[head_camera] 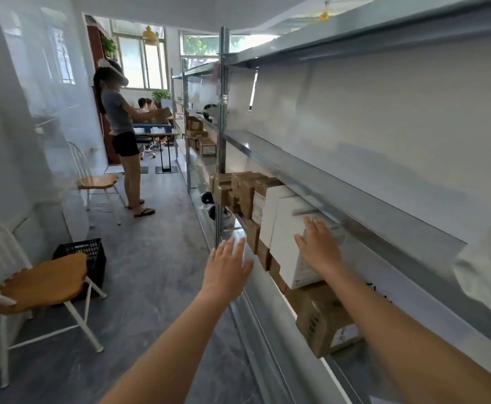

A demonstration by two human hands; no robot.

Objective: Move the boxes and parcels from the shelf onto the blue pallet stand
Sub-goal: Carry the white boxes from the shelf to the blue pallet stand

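White box [289, 243] is stood on the metal shelf [355, 199], atop brown cartons. Right hand [321, 247] is laid flat, fingers spread, on its near side; left hand [228, 265] is held open, empty, just left of it, not touching.

**Things around the aisle**

Two chairs with wooden seats stand at the left wall: one near [43, 282], one farther [98, 180]. A black crate [82, 252] sits on the floor between them. A person [121, 126] stands beyond.
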